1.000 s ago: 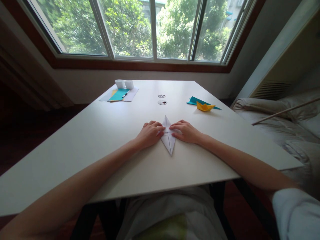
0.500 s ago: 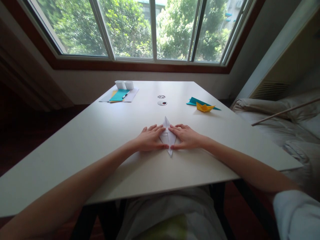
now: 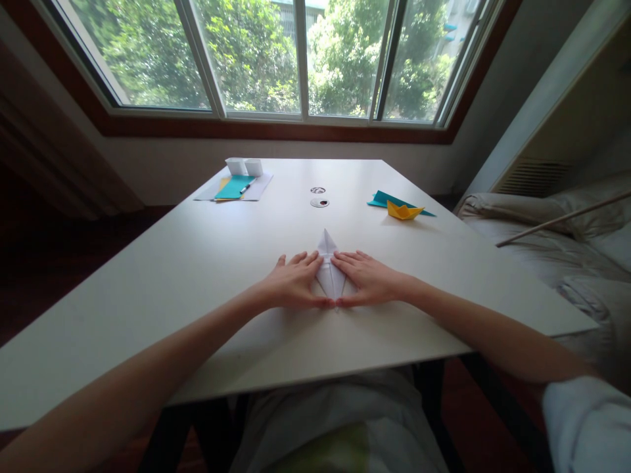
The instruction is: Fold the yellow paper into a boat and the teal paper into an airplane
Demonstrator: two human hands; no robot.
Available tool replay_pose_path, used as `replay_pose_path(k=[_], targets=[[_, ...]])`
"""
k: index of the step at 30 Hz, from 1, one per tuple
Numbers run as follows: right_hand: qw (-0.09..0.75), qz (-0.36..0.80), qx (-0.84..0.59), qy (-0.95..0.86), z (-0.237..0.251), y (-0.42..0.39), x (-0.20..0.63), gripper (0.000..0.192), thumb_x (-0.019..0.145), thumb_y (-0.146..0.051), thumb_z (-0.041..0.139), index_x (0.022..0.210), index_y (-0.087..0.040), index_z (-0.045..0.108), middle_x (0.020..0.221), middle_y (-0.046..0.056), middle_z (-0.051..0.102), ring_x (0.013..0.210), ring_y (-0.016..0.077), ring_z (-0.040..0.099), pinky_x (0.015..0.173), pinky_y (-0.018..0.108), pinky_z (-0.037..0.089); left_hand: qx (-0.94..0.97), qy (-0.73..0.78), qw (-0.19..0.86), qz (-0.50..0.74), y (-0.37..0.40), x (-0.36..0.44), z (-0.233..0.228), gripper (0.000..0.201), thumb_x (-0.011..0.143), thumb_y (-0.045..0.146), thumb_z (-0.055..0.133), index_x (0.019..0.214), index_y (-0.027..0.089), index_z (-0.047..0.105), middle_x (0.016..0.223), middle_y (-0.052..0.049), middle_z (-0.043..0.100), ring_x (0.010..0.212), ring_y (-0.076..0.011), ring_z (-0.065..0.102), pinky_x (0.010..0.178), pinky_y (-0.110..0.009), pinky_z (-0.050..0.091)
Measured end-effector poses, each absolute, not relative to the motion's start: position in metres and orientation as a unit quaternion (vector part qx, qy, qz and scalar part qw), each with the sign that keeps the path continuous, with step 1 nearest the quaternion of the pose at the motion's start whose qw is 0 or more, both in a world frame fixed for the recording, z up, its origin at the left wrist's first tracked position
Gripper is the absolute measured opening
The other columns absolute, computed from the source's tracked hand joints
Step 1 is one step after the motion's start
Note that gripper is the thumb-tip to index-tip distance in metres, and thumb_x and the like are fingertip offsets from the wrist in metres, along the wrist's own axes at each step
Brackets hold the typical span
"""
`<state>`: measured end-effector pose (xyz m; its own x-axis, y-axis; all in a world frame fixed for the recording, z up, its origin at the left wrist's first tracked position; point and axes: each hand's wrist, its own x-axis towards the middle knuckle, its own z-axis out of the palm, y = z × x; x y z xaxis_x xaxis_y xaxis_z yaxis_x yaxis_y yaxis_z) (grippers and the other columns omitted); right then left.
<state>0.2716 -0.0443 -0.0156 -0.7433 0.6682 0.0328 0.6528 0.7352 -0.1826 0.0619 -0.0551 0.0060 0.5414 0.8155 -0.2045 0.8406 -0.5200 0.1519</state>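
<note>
A folded white sheet of paper [image 3: 331, 272], shaped like a narrow diamond with creases down its middle, lies on the white table in front of me. My left hand [image 3: 296, 281] rests palm down on its left side, fingers stretched out over the edge and thumb near the lower tip. From the other side my right hand [image 3: 369, 279] lies flat in much the same way, fingertips on the paper's upper right edge. Both thumbs almost meet at the bottom point, covering part of it. Neither hand is closed.
At the right stand a yellow paper boat [image 3: 404, 211] and a blue folded paper shape [image 3: 387, 199]. Far left are coloured sheets [image 3: 234, 188], a pen [image 3: 245, 188] and two white containers [image 3: 244, 167]. Two round table inserts [image 3: 319, 203] sit mid-table; the table's front edge is close to my lap.
Both hands have slid slightly toward me along the paper, with the thumbs moving down to its lower tip. The paper stays nearly in place.
</note>
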Motion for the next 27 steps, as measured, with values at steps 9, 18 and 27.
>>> replay_pose_path(k=[9,18,27], targets=[[0.033,0.110,-0.369,-0.922,-0.013,-0.051,0.269,0.107,0.063,-0.076,0.043,0.141,-0.008,0.015,0.144,0.018,0.019,0.131,0.0340,0.018,0.105,0.051,0.015,0.866,0.477,0.138,-0.056,-0.054,0.060,0.003,0.112,0.056,0.079,0.046,0.142,0.019,0.009,0.146,-0.015,0.013,0.133,-0.0354,0.009,0.102,-0.057,0.007],[0.048,0.121,-0.322,-0.938,-0.003,-0.039,0.284,0.080,0.072,-0.068,0.044,0.136,-0.021,0.033,0.138,0.012,0.036,0.126,0.0300,0.031,0.105,0.048,0.016,0.871,0.468,0.149,-0.009,-0.051,0.059,0.004,0.075,0.075,0.071,0.032,0.136,0.029,0.029,0.144,-0.008,0.026,0.131,-0.0328,0.018,0.101,-0.056,0.013],[0.067,0.097,-0.344,-0.931,-0.012,-0.023,0.293,0.061,0.087,-0.055,0.029,0.140,-0.027,0.018,0.148,0.004,0.010,0.135,0.0247,0.007,0.107,0.051,0.008,0.907,0.403,0.123,0.003,-0.058,0.067,-0.005,0.074,0.076,0.068,0.037,0.137,0.027,0.026,0.145,-0.007,0.022,0.133,-0.0308,0.014,0.104,-0.053,0.008]])
